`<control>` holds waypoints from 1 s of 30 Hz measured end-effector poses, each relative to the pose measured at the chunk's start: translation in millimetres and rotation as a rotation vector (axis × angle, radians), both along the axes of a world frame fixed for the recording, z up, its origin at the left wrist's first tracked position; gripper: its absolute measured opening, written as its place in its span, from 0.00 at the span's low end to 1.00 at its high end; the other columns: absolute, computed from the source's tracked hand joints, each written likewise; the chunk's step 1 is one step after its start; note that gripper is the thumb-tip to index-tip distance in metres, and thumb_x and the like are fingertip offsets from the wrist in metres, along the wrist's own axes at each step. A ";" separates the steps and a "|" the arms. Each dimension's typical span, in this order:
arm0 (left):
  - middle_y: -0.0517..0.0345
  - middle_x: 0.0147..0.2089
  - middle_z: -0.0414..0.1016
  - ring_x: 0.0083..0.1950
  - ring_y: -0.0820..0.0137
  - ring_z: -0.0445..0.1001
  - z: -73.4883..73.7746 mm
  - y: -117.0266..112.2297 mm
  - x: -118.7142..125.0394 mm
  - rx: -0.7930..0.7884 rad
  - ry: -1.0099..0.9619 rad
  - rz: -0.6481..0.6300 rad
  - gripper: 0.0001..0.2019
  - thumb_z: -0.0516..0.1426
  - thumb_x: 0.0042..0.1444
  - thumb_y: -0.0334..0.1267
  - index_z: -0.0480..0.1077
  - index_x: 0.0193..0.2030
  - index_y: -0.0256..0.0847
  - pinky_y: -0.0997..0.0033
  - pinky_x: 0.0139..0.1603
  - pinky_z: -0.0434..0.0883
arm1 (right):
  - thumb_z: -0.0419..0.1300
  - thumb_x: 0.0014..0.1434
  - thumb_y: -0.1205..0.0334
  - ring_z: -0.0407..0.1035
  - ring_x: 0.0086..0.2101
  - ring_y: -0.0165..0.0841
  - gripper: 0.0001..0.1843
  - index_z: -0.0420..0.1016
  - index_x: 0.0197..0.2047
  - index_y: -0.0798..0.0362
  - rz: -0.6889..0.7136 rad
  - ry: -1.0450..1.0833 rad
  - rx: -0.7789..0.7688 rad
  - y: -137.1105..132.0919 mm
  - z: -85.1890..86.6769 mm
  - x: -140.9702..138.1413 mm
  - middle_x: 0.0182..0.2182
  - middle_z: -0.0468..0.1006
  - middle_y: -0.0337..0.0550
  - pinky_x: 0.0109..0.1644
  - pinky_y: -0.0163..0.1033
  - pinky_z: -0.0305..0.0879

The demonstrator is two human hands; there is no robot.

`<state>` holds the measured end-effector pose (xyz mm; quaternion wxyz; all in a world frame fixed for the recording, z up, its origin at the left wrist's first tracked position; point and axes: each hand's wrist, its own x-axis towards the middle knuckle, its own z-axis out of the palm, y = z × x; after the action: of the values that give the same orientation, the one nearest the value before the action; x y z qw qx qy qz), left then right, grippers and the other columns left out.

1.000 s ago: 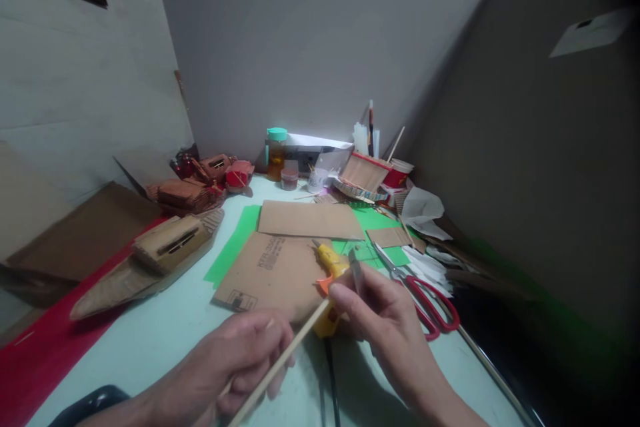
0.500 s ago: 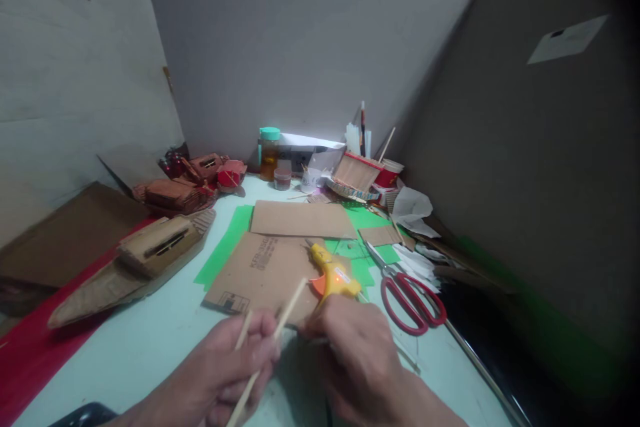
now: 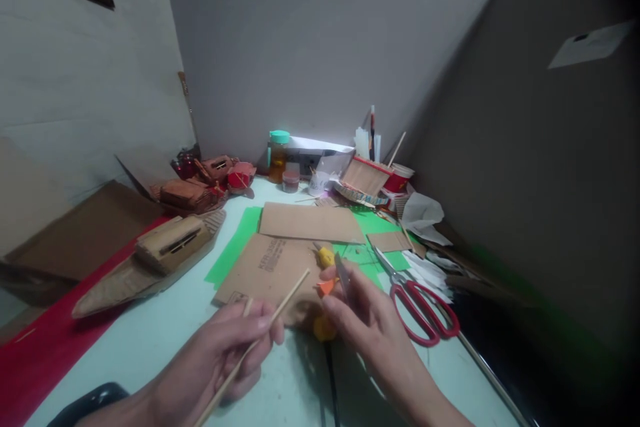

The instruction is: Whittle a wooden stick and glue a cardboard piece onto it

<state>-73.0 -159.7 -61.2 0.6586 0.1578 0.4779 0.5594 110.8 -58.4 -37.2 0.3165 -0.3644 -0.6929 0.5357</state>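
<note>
My left hand (image 3: 235, 340) is closed on a thin wooden stick (image 3: 290, 295), pinched between thumb and fingers and slanting up to the right. The end of a second stick (image 3: 247, 307) pokes up behind its fingers. My right hand (image 3: 373, 320) grips a narrow grey blade (image 3: 343, 275), point up; any handle is hidden. Behind that hand lies a yellow glue gun (image 3: 326, 256) with an orange trigger, partly covered, on a printed cardboard sheet (image 3: 280, 273). Red-handled scissors (image 3: 424, 310) rest open just right of my right hand.
A cardboard boat (image 3: 165, 250) stands at left, with reddish-brown models (image 3: 187, 192) behind it. Another cardboard piece (image 3: 310, 221) lies on green paper (image 3: 233, 240). At the back are a jar (image 3: 279, 157), a wooden model (image 3: 365, 177) and a red cup (image 3: 399, 177).
My right hand has lifted and turned, its fingers now up beside the glue gun with the blade showing. My left hand still holds the sticks. The view has shifted slightly left.
</note>
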 end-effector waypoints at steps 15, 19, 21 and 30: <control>0.68 0.22 0.54 0.21 0.78 0.45 9.3 15.7 -19.6 0.264 0.052 0.005 0.09 0.51 0.64 0.33 0.66 0.32 0.37 0.78 0.20 0.48 | 0.56 0.63 0.50 0.73 0.33 0.34 0.35 0.52 0.69 0.54 0.146 0.062 -0.138 9.5 0.3 -20.7 0.44 0.75 0.49 0.43 0.43 0.71; 0.69 0.23 0.54 0.23 0.77 0.47 12.4 15.6 -25.9 0.345 0.073 0.016 0.08 0.51 0.67 0.36 0.65 0.37 0.38 0.80 0.20 0.51 | 0.50 0.62 0.64 0.76 0.40 0.38 0.33 0.50 0.70 0.59 0.135 -0.073 0.090 26.7 -15.0 -51.9 0.47 0.76 0.55 0.49 0.48 0.72; 0.70 0.23 0.55 0.21 0.77 0.45 13.0 14.9 -27.2 0.351 0.073 -0.022 0.06 0.52 0.68 0.38 0.63 0.39 0.40 0.80 0.18 0.46 | 0.50 0.58 0.71 0.74 0.44 0.40 0.33 0.55 0.67 0.62 0.125 -0.147 0.197 30.4 -21.5 -66.5 0.45 0.77 0.55 0.53 0.50 0.69; 0.69 0.24 0.57 0.20 0.80 0.39 12.2 11.8 -31.4 0.337 0.144 -0.117 0.06 0.51 0.65 0.38 0.63 0.39 0.39 0.76 0.18 0.39 | 0.53 0.57 0.73 0.74 0.35 0.39 0.16 0.69 0.49 0.55 0.151 -0.345 0.624 13.1 -9.3 -79.4 0.35 0.79 0.46 0.40 0.41 0.71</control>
<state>-104.4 -147.9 -49.0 0.6184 0.3329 0.4132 0.5796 31.4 -45.3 -46.5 0.2503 -0.2833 -0.8911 0.2510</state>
